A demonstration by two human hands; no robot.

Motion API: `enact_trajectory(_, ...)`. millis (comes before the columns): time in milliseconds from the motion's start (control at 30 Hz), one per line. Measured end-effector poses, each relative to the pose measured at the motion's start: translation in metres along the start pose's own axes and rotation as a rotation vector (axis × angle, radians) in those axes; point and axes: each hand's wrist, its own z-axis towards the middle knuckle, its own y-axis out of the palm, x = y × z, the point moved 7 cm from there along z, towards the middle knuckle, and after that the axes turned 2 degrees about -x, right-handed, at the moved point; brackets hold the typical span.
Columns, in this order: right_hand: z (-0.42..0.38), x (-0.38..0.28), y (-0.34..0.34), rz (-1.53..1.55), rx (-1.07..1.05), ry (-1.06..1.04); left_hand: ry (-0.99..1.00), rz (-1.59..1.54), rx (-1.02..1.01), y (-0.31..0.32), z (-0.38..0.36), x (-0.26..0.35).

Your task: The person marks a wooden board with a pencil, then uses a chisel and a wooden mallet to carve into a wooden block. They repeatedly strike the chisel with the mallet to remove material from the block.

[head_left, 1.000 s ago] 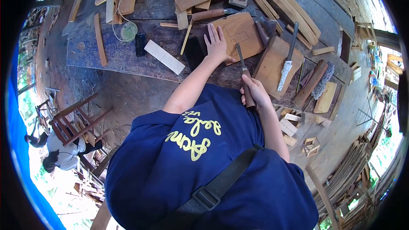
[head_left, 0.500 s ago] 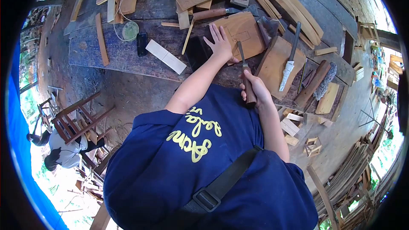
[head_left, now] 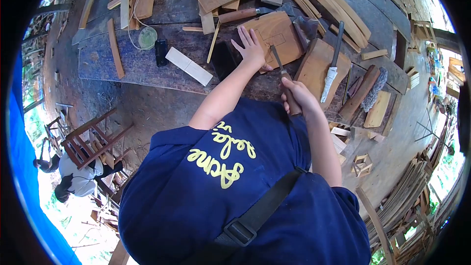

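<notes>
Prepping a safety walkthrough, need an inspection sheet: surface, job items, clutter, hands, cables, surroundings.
Surface: worn wooden bench, blue-stained in places.
Job items: chisel, tip at line-marked board.
Clutter: wooden-handled tool beyond the board; pale wood strip; white-wrapped tool on thick wood block.
Hands: left hand at board's left side, fingers spread; right hand, fingers closed round chisel handle.
Cables: thin white cord; electrical or not, cannot tell.
Surroundings: another person near wooden chair; stacked timber.
</notes>
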Motion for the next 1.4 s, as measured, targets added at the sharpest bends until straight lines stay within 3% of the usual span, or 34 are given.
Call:
enact_trajectory(67,-0.001,0.002,0.002,0.231,-0.117,0.083,0.009,-0.006,0.004,0.000,0.000,0.000)
enact_trajectory(267,0.003,0.014,0.016,0.311,-0.137,0.034,0.010,0.020,-0.027,-0.004,-0.006,-0.002)
enact_trajectory(367,0.006,0.016,0.019,0.384,-0.134,-0.008,0.272,-0.090,0.146,-0.003,-0.022,0.000)
enact_trajectory(467,0.004,0.014,0.021,0.414,-0.110,0.017,0.543,-0.329,0.346,-0.032,-0.086,0.008)
enact_trajectory(500,0.003,0.012,0.022,0.411,-0.090,0.000,0.566,-0.316,0.343,-0.040,-0.102,0.008)
enact_trajectory(567,0.012,0.013,0.025,0.446,-0.128,-0.038,0.907,-0.539,0.202,-0.057,-0.139,0.023)
enact_trajectory(667,0.004,-0.003,0.042,0.510,-0.261,-0.202,1.044,-0.557,0.089,-0.071,-0.174,0.042)
enact_trajectory(767,0.012,0.012,0.037,0.511,-0.188,-0.173,1.082,-0.609,0.092,-0.071,-0.172,0.049)
enact_trajectory(833,0.035,0.008,0.020,0.277,0.010,-0.581,1.097,-0.649,0.140,-0.070,-0.165,0.051)
enact_trajectory(867,0.021,-0.001,0.013,0.293,0.019,-0.587,1.110,-0.637,0.129,-0.072,-0.164,0.052)
enact_trajectory(933,-0.017,-0.009,0.008,0.048,-0.076,-0.302,1.069,-0.529,0.128,-0.073,-0.157,0.052)
enact_trajectory(1000,-0.024,-0.009,-0.005,-0.006,-0.063,-0.369,1.060,-0.536,0.118,-0.070,-0.152,0.056)
enact_trajectory(1133,-0.034,0.009,-0.076,0.245,0.202,-0.411,1.136,-0.466,0.121,-0.061,-0.142,0.060)
enact_trajectory(1267,-0.024,0.071,-0.222,0.243,0.900,-0.565,1.170,-0.448,0.142,-0.070,-0.147,0.066)
enact_trajectory(1333,-0.027,0.102,-0.282,-0.089,1.315,-0.460,1.149,-0.475,0.156,-0.074,-0.146,0.067)
enact_trajectory(1367,-0.049,0.096,-0.280,-0.220,1.470,-0.401,1.137,-0.507,0.116,-0.073,-0.143,0.067)
enact_trajectory(1400,-0.044,0.106,-0.294,-0.266,1.433,-0.275,1.128,-0.539,0.076,-0.072,-0.140,0.067)
